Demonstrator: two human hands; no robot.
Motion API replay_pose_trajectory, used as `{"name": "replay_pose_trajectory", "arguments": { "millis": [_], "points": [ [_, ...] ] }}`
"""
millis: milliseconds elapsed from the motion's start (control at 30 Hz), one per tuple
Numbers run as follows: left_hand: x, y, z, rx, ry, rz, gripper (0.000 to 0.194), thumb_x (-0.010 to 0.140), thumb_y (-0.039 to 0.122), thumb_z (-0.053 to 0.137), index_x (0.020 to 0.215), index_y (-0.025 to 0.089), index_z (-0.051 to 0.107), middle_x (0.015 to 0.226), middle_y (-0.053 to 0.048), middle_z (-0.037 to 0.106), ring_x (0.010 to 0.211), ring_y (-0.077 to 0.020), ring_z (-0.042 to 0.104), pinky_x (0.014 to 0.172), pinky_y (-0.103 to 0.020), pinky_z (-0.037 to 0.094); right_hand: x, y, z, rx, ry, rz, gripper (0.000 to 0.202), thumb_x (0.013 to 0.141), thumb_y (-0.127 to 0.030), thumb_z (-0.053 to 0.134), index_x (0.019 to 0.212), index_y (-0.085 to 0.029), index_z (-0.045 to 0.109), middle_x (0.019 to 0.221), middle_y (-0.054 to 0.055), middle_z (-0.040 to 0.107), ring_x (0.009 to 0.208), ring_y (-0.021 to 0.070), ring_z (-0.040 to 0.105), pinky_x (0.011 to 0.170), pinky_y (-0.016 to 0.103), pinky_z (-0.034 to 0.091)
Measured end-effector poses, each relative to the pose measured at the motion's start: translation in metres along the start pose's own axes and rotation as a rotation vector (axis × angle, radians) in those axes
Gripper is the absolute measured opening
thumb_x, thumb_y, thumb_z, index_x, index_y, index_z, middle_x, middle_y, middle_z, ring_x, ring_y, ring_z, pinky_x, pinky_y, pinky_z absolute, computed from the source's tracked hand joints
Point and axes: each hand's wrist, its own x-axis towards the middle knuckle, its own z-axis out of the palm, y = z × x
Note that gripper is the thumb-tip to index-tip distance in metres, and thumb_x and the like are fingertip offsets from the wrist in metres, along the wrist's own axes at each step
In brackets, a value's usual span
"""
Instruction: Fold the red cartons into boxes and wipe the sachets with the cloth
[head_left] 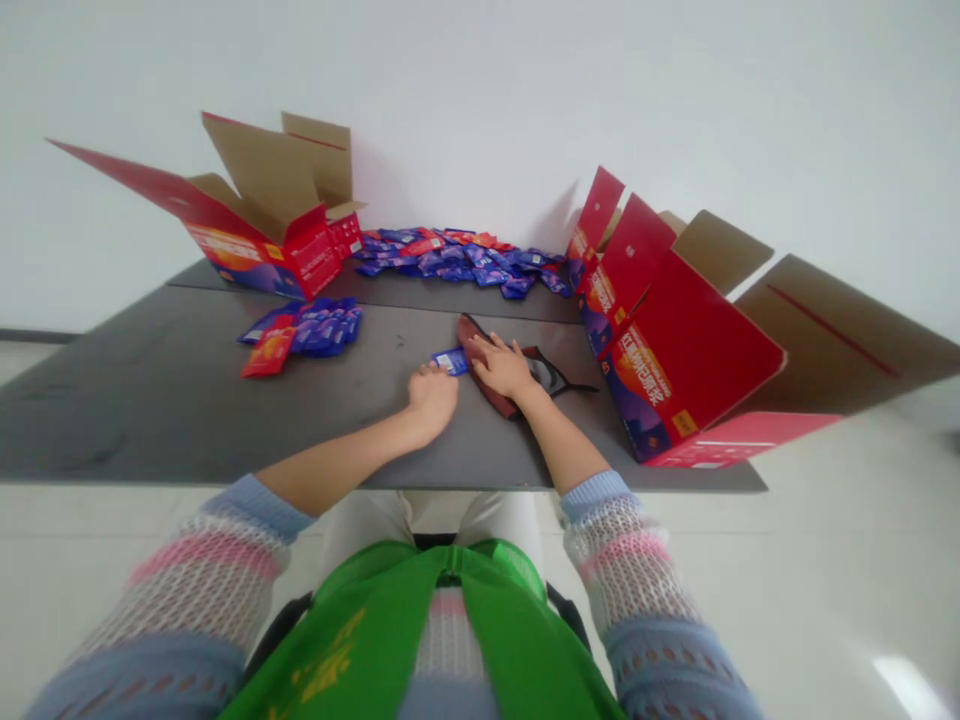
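Note:
My left hand [433, 400] is closed, its fingers pinching the near left end of a small blue sachet [452, 361] on the table. The other end of that sachet reaches the edge of a flat brown item with black trim [501, 398], whose kind I cannot make out. On top of this brown item lies my right hand [501, 366], flat with its fingers spread. A grey mesh part with a black strap [555, 377] sticks out to the right of it. Left of my hands is a fanned stack of blue sachets [326, 328], with an orange-red sachet [268, 348] at its front.
A long heap of blue and red sachets [465, 262] lies at the back of the grey table [360, 400] by the wall. One open red carton [255, 262] stands at the back left. More open red cartons [660, 350] line the right side, flaps jutting outward.

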Motion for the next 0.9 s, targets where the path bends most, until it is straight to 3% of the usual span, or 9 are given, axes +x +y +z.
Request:
{"name": "replay_pose_trajectory", "arguments": {
  "millis": [67,167,233,300,467,567,633,733,900],
  "points": [
    [-0.002,0.001,-0.001,-0.027,-0.019,-0.036,0.051,0.093,0.005,0.031,0.136,-0.002,0.058,0.132,-0.03,0.06,0.118,-0.035,0.06,0.084,-0.039,0.051,-0.001,0.008,-0.002,-0.011,0.009,0.084,0.055,0.1,-0.043,0.036,0.154,-0.031,0.036,0.159,0.0,0.037,0.152,0.0272,0.022,0.118,0.072,0.005],
    [-0.004,0.0,-0.002,0.021,-0.017,-0.041,0.054,0.094,0.006,0.029,0.142,0.0,0.053,0.147,-0.027,0.048,0.135,-0.0405,0.045,0.087,-0.042,0.05,0.0,0.015,-0.006,0.046,-0.032,0.178,0.054,0.103,-0.051,0.025,0.154,-0.034,0.034,0.16,-0.002,0.034,0.154,0.0276,0.015,0.113,0.077,-0.006],
    [-0.003,-0.001,-0.001,0.068,-0.009,-0.018,0.055,0.093,0.007,0.031,0.144,0.003,0.052,0.155,-0.024,0.04,0.146,-0.0418,0.027,0.094,-0.045,0.048,0.0,0.014,-0.008,0.127,-0.092,0.167,0.056,0.104,-0.053,0.016,0.155,-0.035,0.032,0.162,-0.003,0.031,0.155,0.0255,0.012,0.115,0.074,-0.004],
    [-0.001,-0.003,0.001,0.088,0.006,0.027,0.054,0.093,0.007,0.033,0.143,0.005,0.054,0.155,-0.022,0.041,0.149,-0.0395,0.023,0.099,-0.044,0.045,-0.001,0.007,-0.009,0.181,-0.141,0.095,0.058,0.104,-0.051,0.011,0.156,-0.033,0.029,0.163,-0.002,0.028,0.155,0.023,0.012,0.118,0.07,-0.001],
    [0.006,-0.013,0.005,0.02,0.016,0.151,0.045,0.095,0.011,0.034,0.123,0.003,0.069,0.129,-0.025,0.064,0.119,-0.0308,0.059,0.089,-0.035,0.05,-0.009,-0.018,-0.008,0.107,-0.158,-0.211,0.051,0.103,-0.047,0.03,0.153,-0.037,0.035,0.163,-0.003,0.028,0.155,0.0243,0.01,0.119,0.069,0.003],
    [0.008,-0.016,0.005,0.009,0.014,0.169,0.041,0.094,0.012,0.038,0.112,0.006,0.074,0.112,-0.022,0.07,0.106,-0.0287,0.063,0.084,-0.034,0.051,-0.006,-0.018,-0.005,0.061,-0.118,-0.316,0.053,0.101,-0.047,0.038,0.153,-0.035,0.035,0.162,-0.001,0.032,0.155,0.0243,0.012,0.12,0.066,0.007],
    [0.008,-0.016,0.003,0.02,0.029,0.159,0.039,0.091,0.011,0.041,0.109,0.004,0.074,0.112,-0.023,0.069,0.104,-0.0285,0.063,0.082,-0.033,0.052,0.0,-0.009,-0.002,0.041,-0.08,-0.274,0.054,0.1,-0.05,0.04,0.152,-0.035,0.037,0.161,-0.001,0.034,0.154,0.0254,0.015,0.12,0.065,0.012],
    [0.013,-0.02,-0.003,0.017,0.025,0.199,0.035,0.086,0.012,0.047,0.107,0.005,0.075,0.112,-0.022,0.07,0.103,-0.0285,0.064,0.082,-0.033,0.052,0.008,0.008,0.002,0.019,-0.004,-0.087,0.056,0.1,-0.051,0.04,0.153,-0.033,0.038,0.16,0.002,0.035,0.152,0.0284,0.021,0.119,0.067,0.016],
    [0.035,-0.043,-0.011,0.005,0.041,0.163,0.034,0.085,0.015,0.048,0.102,0.009,0.076,0.1,-0.019,0.074,0.095,-0.0284,0.069,0.081,-0.035,0.053,0.005,0.023,0.002,-0.006,0.051,0.099,0.057,0.1,-0.053,0.037,0.152,-0.031,0.039,0.159,0.003,0.039,0.15,0.0308,0.028,0.117,0.069,0.021]
  ]
}}
